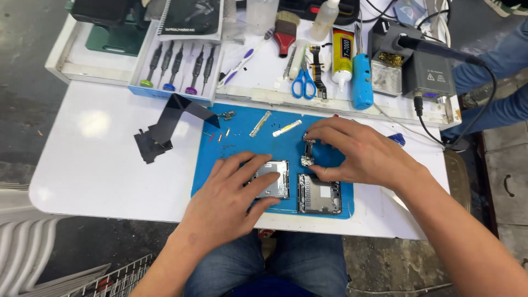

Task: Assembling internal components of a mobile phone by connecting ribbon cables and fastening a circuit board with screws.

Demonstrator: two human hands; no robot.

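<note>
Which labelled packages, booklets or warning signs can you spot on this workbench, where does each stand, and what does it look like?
Glue tube: back shelf, centre right; yellow label, black print, white nozzle.
Booklet: back left, above the screwdriver tray; dark cover, spiral-bound.
Warning sticker: on the grey soldering station, right; small triangle sign.

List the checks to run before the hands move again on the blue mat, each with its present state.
1. Left hand steadying the metal frame: ok, fingers rest on it.
2. Right hand pinching the small flex part: ok, fingertips at both ends.
3. Second frame lying flat on the blue mat: ok.
4. Loose screws apart from both hands: ok.
5. Flex part free of the frame below: cannot tell.
</note>
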